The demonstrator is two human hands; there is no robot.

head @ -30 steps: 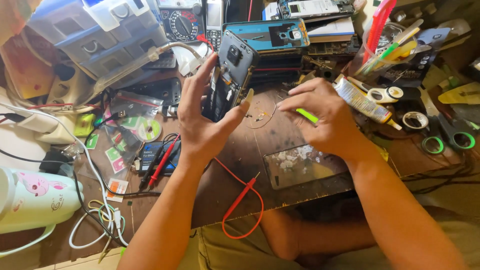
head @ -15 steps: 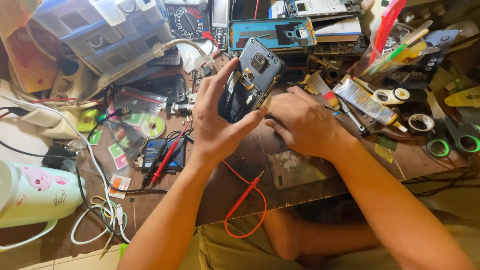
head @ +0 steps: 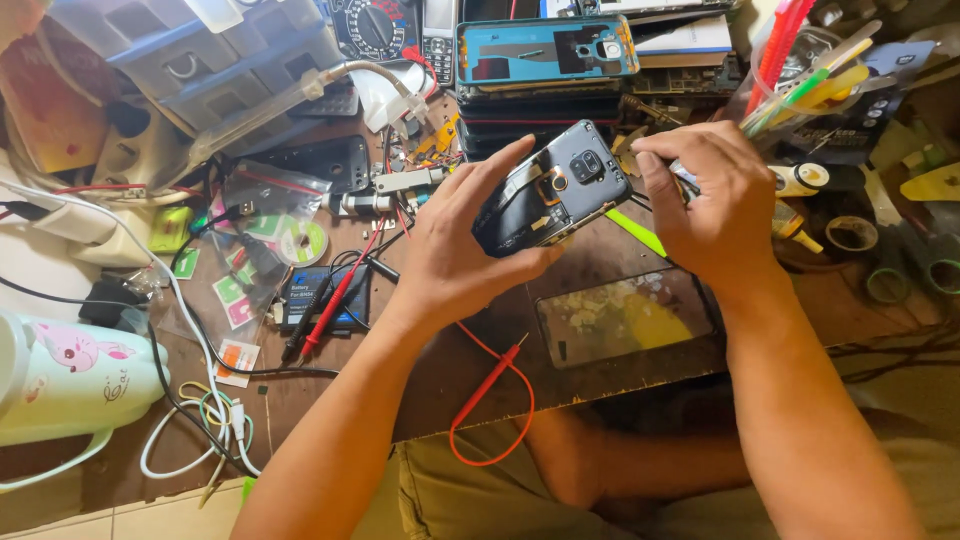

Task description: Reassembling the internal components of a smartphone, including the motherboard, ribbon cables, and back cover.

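Note:
My left hand [head: 455, 250] holds a dark opened phone [head: 553, 190] above the wooden bench, its bare back and camera cluster facing up. My right hand [head: 712, 195] is just right of the phone's top end, fingers curled around a small tool [head: 686, 176] whose tip is mostly hidden. A bright green stick [head: 636, 232] lies on the bench under the hands. A cracked phone screen [head: 625, 318] lies flat below my right hand, near the front edge.
A teal phone back cover [head: 545, 50] rests on a stack of phones at the back. Red probe leads [head: 490, 395] trail off the front edge. A multimeter [head: 375, 25], grey drawers [head: 205, 60], tape rolls [head: 850, 235], a tool cup [head: 790, 70] and a white kettle [head: 60, 380] crowd the bench.
The phone has been tilted flatter with its back up. My right hand has shifted right, off the phone body to its top end.

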